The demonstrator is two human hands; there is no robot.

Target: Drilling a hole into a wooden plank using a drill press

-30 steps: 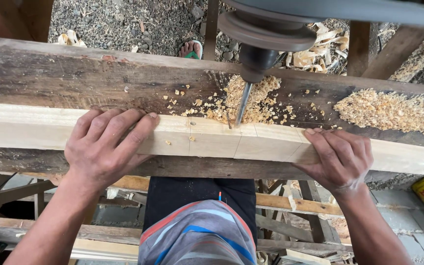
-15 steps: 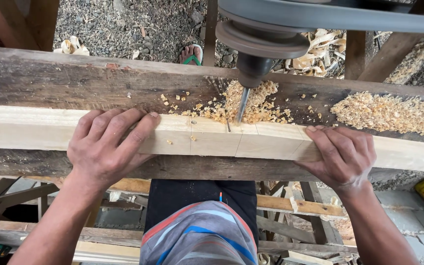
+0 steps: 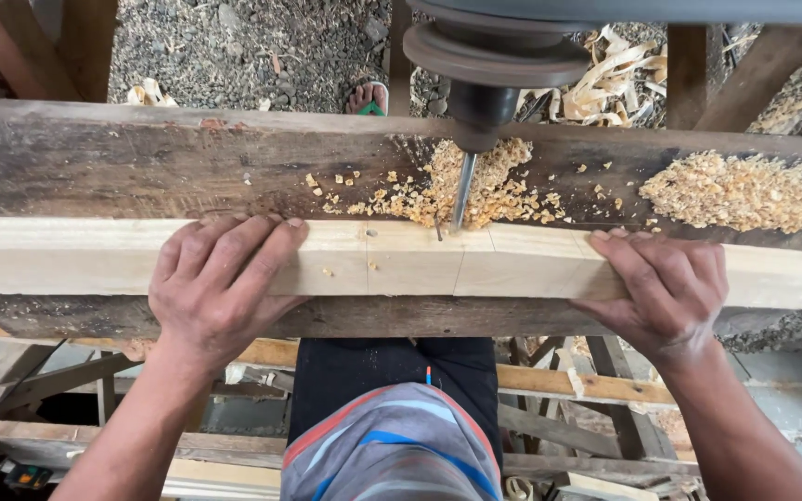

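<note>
A pale planed wooden beam point(image 3: 420, 264) lies lengthwise on a dark rough workbench plank point(image 3: 122, 162). My left hand point(image 3: 220, 283) presses flat on the beam's left part, fingers spread over its top. My right hand point(image 3: 666, 288) grips the beam's right part the same way. Between them, a drill bit point(image 3: 462, 190) hangs from a dark machine chuck point(image 3: 485, 102), its tip just above the beam's far edge. Pencil lines cross the beam under the bit.
Piles of wood chips point(image 3: 744, 190) lie on the plank around the bit and to the right. A foot in a sandal point(image 3: 368, 97) shows on the gravel beyond. Wooden frames and slats point(image 3: 568, 380) stand below the bench.
The drill bit has lifted out of the beam's far edge and now hangs above it. Both hands stay pressed on the beam in about the same places.
</note>
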